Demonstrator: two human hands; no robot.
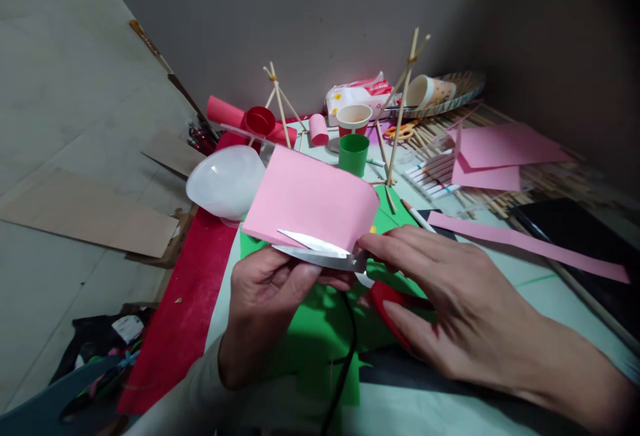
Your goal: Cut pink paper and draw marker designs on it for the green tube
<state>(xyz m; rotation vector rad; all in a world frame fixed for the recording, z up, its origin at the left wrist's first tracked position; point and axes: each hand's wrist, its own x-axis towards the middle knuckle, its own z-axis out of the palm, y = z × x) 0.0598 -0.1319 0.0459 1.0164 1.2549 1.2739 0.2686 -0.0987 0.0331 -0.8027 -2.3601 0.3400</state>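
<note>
- Grey wall (300,16) at the back; pale desk (530,303) below, with a red strip (170,329) along its left side.
- Left hand (270,303): grip closed on the lower edge of a pink sheet (315,203), which is held raised above the desk.
- Right hand (460,296): grip closed around the red-handled scissors (325,259); blades parted narrowly at the sheet's lower edge, left thumb just beside them.
- Whether paper lies between the blades cannot be told.
- Left fingertips mostly hidden; right fingers partly cover the handles.
- Green cup (353,153): base hidden behind the sheet.
- Black cord (347,368): cut off at the bottom of view.
</note>
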